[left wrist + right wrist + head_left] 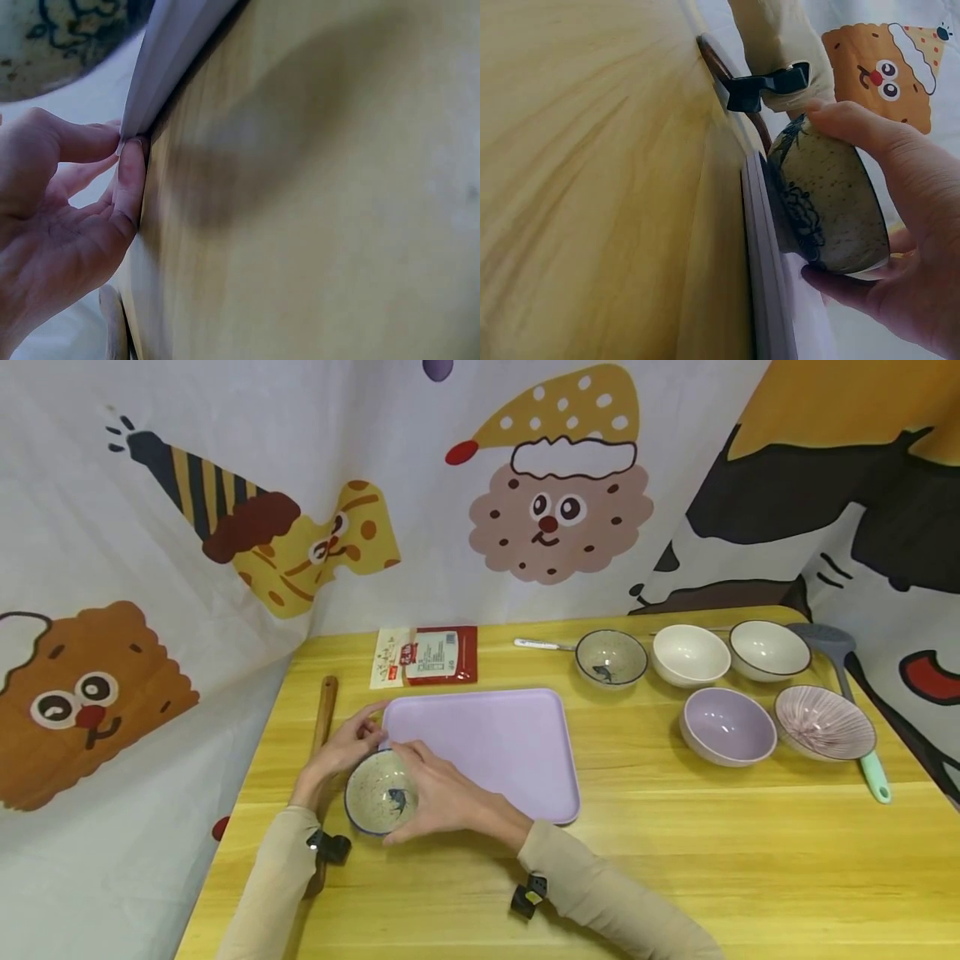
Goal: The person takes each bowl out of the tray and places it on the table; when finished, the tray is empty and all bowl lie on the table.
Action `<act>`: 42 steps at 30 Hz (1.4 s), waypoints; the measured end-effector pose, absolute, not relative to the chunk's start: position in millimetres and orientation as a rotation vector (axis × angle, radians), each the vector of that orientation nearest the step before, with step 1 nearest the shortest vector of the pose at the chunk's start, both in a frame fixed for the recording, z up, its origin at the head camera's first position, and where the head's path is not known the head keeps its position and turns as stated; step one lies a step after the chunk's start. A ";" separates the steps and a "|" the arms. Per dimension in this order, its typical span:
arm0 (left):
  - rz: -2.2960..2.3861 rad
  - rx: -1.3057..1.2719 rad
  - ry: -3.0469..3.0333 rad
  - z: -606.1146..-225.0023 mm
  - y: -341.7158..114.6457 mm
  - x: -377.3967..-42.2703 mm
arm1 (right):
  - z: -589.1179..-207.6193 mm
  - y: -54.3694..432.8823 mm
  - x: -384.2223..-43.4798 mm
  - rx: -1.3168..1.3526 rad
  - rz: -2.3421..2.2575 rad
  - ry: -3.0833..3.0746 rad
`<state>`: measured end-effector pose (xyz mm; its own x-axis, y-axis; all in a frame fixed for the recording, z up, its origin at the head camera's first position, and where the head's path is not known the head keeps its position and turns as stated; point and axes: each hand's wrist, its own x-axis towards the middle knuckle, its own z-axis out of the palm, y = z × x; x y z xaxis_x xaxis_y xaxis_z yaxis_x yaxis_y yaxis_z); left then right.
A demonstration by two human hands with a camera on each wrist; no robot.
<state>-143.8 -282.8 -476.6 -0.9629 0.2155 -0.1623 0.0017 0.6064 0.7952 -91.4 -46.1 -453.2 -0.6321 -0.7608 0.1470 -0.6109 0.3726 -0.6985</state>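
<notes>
A speckled bowl with a blue rim and a dark blue fish inside is over the left end of a light purple tray. My right hand grips it, thumb and fingers spread across its rim; the right wrist view shows the bowl's patterned outside. Whether its base touches the tray I cannot tell. At the tray's left side, my left hand pinches the edge between thumb and finger, as the left wrist view shows along the tray rim.
Left of the tray lies a wooden-handled utensil, partly under my left arm. Behind is a red and white packet. To the right stand several bowls, among them a purple bowl, with a grey spatula partly behind them.
</notes>
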 end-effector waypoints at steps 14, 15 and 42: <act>1.315 0.241 2.611 -473.8 -284.0 -144.5 | -437.5 -28.0 -91.2 -1.159 -1.203 2.492; 1.303 0.231 2.615 -473.8 -283.8 -144.8 | -436.1 -25.3 -91.7 -1.152 -1.205 2.500; 1.272 0.156 2.583 -475.7 -283.1 -145.3 | -425.2 56.6 -104.4 -0.787 -1.357 2.774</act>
<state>-145.3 -283.1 -475.7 -0.9611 0.2079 -0.1817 -0.0172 0.6117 0.7909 -104.4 56.6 -425.2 -0.8771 -0.4104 0.2496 -0.4489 0.5158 -0.7297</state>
